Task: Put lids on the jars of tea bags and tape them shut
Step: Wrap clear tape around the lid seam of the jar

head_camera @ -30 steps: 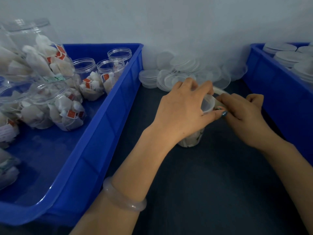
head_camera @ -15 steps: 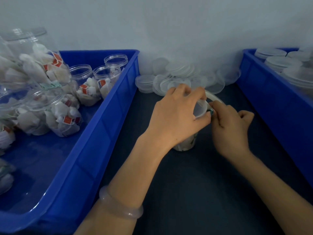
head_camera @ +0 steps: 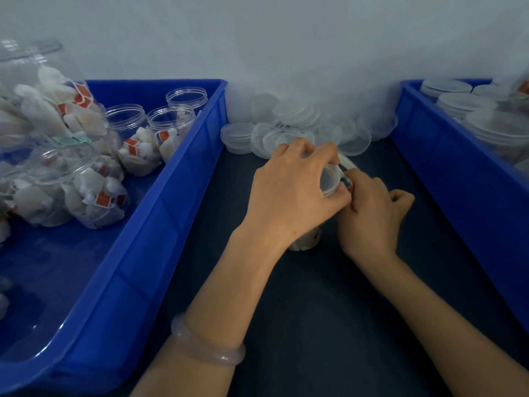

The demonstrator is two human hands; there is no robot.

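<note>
Crates of blue plastic flank the dark table [head_camera: 315, 310]: the left crate [head_camera: 160, 213] holds open jars [head_camera: 171, 130] of tea bags, and the right crate [head_camera: 446, 156] holds lidded ones. Loose lids [head_camera: 289, 121] lie heaped along the table's back edge, just behind the hands.

The jar [head_camera: 306, 242] stands upright near the middle of the table, long axis vertical. Its body is mostly hidden by the left wrist. The lid [head_camera: 329, 179] sits on its mouth.

The left hand [head_camera: 289, 193], a pale bangle [head_camera: 206, 351] on its forearm, reaches over from above, with the fingers curled round the lid. The right hand [head_camera: 372, 213] meets it from the side. Its thumb and forefinger pinch the lid's rim, and its other fingers are folded into the palm. A pale curved band [head_camera: 347, 163] shows behind them; I cannot tell what it is.
</note>
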